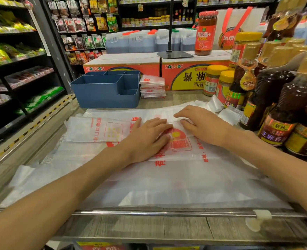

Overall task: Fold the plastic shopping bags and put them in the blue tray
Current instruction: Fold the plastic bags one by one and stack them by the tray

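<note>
A white plastic shopping bag (98, 129) with red print lies partly folded across a flat pile of more bags (176, 181) on the counter. My left hand (147, 137) presses flat on the bag's middle, fingers straight. My right hand (201, 123) rests beside it, its fingertips on a folded white edge of the bag. The blue tray (104, 94), with several compartments, stands at the back left of the counter. Right of the tray sits a stack of folded bags (152, 86).
Dark sauce bottles (282, 109) and yellow-lidded jars (214, 80) crowd the right side. Orange cartons (185, 76) line the back, with a black stand base (174, 54) and a red jar (206, 33) on top. A metal rail (167, 212) runs along the counter's front edge. Shelves stand to the left.
</note>
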